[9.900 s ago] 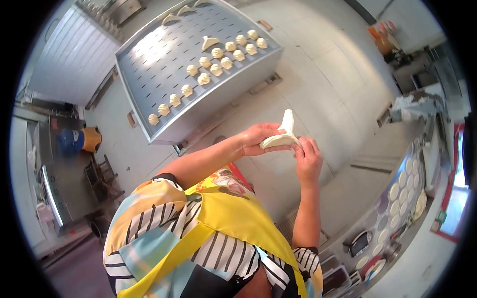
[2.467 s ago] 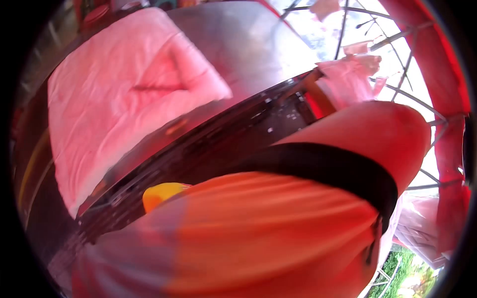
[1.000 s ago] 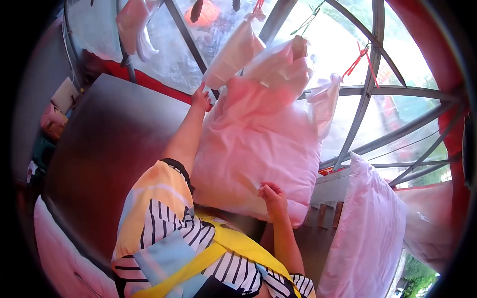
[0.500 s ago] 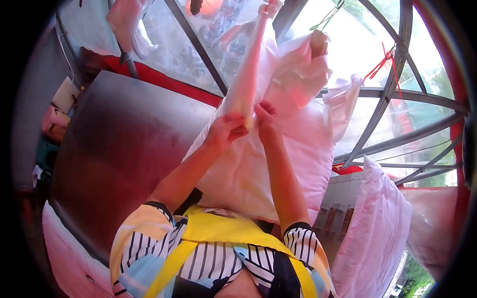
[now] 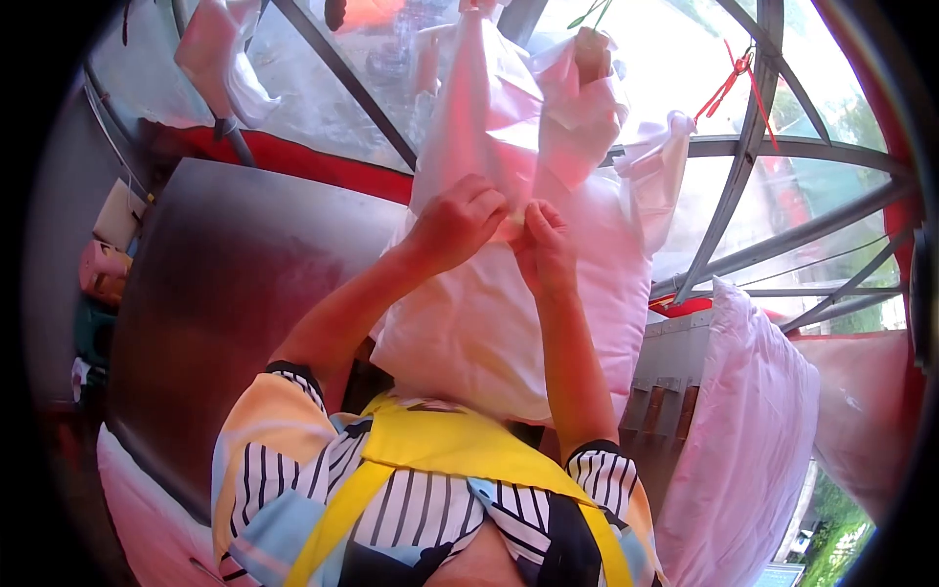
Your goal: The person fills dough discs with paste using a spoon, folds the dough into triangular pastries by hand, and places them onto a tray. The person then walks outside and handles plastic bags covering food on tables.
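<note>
A thin white plastic bag [image 5: 479,108] hangs gathered from above, in front of my chest. The fingers of my left hand [image 5: 460,220] are curled at its lower part. Close on the right, my right hand [image 5: 548,249] pinches with thumb and forefinger at the same spot, where a small pale bit shows between the two hands. What exactly lies between the fingertips is partly hidden. Behind and below my hands spreads a puffy white quilted cover [image 5: 460,333]. Another hanging white bag [image 5: 577,127] is just above my right hand.
A dark, smooth tabletop [image 5: 245,293] lies at the left. Metal frame bars [image 5: 734,176] with clear sheeting surround the space, and a red tie [image 5: 729,83] hangs on one. A white quilted pad [image 5: 738,421] stands at the right, another pad [image 5: 156,499] at the lower left.
My left hand has moved up and right, closing over the bag. My right hand has moved slightly right and down. The view has shifted a little, and the bag's lower part has opened out wider.
</note>
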The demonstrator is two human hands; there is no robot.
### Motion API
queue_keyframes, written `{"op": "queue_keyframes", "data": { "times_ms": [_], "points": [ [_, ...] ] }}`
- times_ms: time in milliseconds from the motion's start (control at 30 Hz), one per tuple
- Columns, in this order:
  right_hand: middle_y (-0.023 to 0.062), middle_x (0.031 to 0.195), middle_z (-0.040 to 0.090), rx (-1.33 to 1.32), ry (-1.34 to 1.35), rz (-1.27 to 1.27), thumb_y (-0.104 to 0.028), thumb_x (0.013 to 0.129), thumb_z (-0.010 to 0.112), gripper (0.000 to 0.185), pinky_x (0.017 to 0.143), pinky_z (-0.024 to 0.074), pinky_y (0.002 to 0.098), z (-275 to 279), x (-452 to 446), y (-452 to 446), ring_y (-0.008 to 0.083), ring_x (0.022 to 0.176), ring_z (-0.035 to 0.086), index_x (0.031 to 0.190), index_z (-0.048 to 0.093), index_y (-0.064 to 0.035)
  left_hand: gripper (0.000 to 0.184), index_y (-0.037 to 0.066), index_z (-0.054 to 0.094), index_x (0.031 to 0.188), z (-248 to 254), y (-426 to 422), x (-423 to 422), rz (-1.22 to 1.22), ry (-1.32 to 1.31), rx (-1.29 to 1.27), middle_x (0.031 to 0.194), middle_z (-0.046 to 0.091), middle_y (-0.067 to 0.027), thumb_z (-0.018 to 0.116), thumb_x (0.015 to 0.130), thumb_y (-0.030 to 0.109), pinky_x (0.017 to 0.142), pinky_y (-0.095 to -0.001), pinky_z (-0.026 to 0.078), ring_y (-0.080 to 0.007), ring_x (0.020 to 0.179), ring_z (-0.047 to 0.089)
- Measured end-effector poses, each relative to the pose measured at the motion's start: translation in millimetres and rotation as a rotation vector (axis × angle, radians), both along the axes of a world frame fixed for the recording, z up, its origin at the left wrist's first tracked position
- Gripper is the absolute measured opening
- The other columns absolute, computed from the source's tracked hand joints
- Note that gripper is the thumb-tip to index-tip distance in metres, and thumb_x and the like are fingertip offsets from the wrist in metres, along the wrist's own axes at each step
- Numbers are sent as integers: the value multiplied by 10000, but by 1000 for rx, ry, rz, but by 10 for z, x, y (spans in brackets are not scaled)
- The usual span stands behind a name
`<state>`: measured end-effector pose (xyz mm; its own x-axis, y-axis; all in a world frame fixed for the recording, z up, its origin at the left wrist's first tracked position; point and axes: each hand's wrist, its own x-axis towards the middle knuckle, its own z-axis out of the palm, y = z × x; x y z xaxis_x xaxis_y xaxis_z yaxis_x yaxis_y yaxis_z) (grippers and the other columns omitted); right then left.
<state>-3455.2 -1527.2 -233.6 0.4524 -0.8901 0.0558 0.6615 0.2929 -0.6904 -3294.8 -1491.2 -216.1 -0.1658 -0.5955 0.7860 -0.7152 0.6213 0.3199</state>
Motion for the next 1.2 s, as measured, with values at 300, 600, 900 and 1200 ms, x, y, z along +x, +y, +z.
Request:
{"op": "queue_keyframes", "data": {
  "times_ms": [300, 600, 900, 1200],
  "points": [
    [45, 837, 640, -74, 152, -6, -88, 878, 626, 68, 679, 486, 256, -106, -68, -100, 128, 769, 609, 885, 629, -21, 130, 16, 565, 831, 112, 115, -18, -101, 73, -19, 831, 590, -133, 663, 747, 27, 676, -378, 506, -304, 790, 593],
    [64, 877, 653, -63, 176, 52, -82, 873, 629, 90, 734, 507, 270, 25, 100, 81, 139, 818, 620, 916, 637, -4, 135, 15, 557, 834, 14, 201, 192, -39, 170, 169, 791, 599, -131, 672, 766, 36, 650, -372, 509, -321, 749, 611],
    [83, 875, 642, -161, 184, 88, -89, 914, 567, 114, 728, 530, 292, 126, 275, 191, 169, 832, 632, 943, 607, 13, 188, 13, 571, 899, 34, 348, 178, -22, 199, 17, 799, 611, -150, 697, 796, 108, 630, -345, 523, -334, 710, 623],
    [73, 948, 619, -195, 213, 79, -125, 907, 580, 182, 721, 520, 279, 169, 497, 318, 134, 836, 612, 1038, 596, -1, 174, 11, 579, 791, 35, 456, 469, 144, 166, 203, 695, 582, -139, 711, 791, 123, 533, -314, 462, -290, 617, 587]
  ]
}}
